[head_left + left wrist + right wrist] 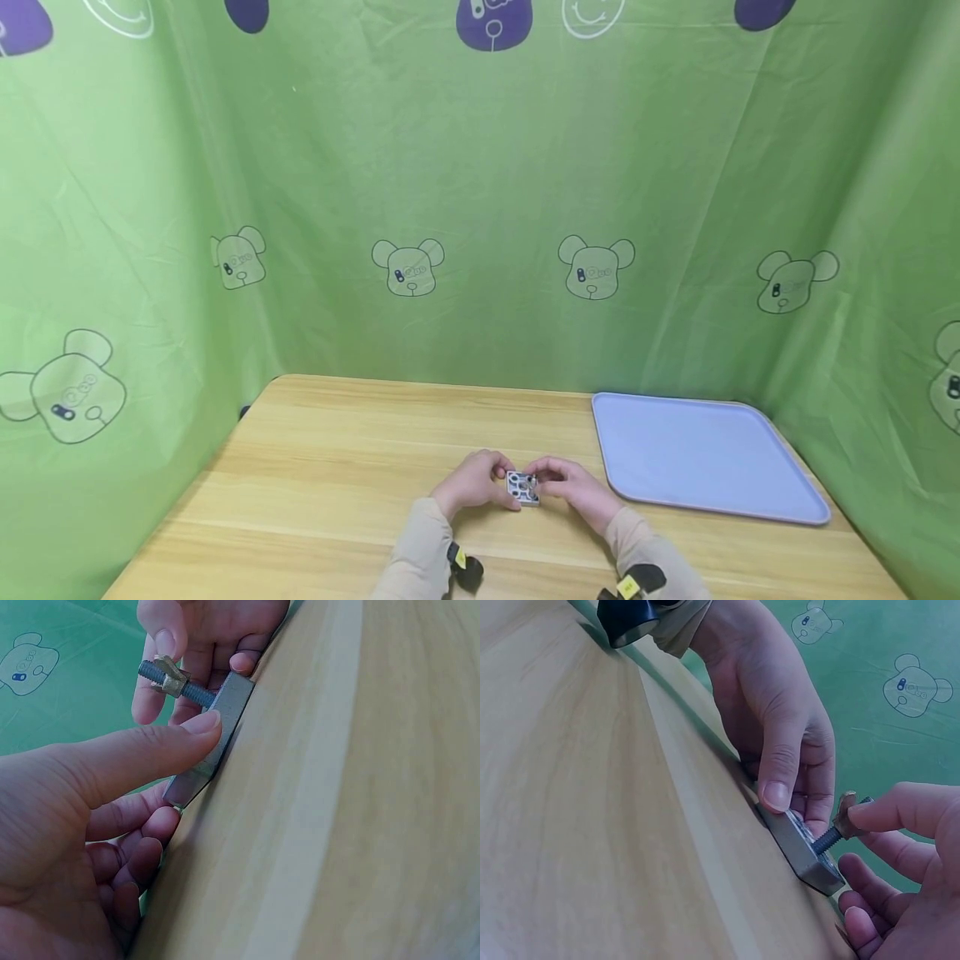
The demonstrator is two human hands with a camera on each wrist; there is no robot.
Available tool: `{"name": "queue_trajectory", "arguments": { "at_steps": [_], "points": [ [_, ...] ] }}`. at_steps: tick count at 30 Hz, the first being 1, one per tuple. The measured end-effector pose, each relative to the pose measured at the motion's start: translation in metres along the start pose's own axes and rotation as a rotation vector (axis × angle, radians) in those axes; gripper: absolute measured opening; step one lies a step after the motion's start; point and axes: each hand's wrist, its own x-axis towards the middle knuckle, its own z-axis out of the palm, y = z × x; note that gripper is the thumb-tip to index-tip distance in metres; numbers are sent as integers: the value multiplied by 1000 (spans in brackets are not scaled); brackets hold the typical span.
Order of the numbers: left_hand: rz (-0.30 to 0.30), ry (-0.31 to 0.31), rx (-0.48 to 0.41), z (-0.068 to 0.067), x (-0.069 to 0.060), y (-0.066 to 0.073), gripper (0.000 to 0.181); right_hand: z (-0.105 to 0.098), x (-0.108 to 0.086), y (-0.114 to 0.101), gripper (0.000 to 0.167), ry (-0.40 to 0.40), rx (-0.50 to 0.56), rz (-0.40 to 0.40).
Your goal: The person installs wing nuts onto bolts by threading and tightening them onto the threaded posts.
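Note:
A small grey metal block [522, 500] with holes in its upper face sits on the wooden table between the two hands. My left hand [476, 482] grips the block from the left, thumb along its near side and fingers on its far side. Out of the block's top rises a threaded bolt [199, 694], and a brass-coloured wing nut [845, 819] is partway along it. My right hand [576, 488] pinches the wing nut between thumb and fingers; its other fingers curl loosely beside the block.
A light blue tray [705, 450] lies on the right of the wooden table [337, 442]. Green curtains [495, 167] printed with bear heads stand behind the table and along both sides. Dark wrist cameras [469, 573] are strapped over the beige sleeves.

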Motion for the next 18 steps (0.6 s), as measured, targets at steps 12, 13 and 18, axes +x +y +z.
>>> {"name": "queue_trajectory", "arguments": {
  "at_steps": [12,13,18],
  "points": [
    [-12,-8,-2,-1,-1,0,47,3,2,2,32,49,-42,6],
    [-12,-8,-2,-1,-1,0,47,4,3,2,32,53,-46,6],
    [-10,-9,-9,-1,-1,0,47,7,3,2,32,86,-59,34]
  ]
}}
